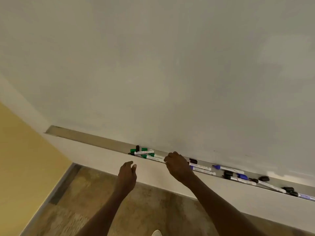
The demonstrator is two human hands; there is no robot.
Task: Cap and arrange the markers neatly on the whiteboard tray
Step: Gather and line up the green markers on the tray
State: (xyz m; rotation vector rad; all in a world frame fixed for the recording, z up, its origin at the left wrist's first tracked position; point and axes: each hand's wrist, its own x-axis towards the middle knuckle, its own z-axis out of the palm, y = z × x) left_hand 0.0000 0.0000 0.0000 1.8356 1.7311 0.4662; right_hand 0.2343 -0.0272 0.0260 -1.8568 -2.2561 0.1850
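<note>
A long grey whiteboard tray (95,141) runs from upper left down to the right edge. A cluster of green markers (144,152) with loose green and black caps lies mid-tray. My right hand (177,165) reaches into the tray and pinches the end of a green marker (154,157). My left hand (127,174) hovers in front of the tray's front face, fingers loosely curled and holding nothing. To the right lie purple markers (202,168), a blue-tipped uncapped marker (228,169), black markers (242,180) and several loose black caps (264,178).
The white whiteboard (170,65) fills the upper view. A yellow wall (20,159) stands at left, and brown carpet (81,201) lies below. The left stretch of the tray holds no markers. A white shoe tip (156,233) shows at the bottom.
</note>
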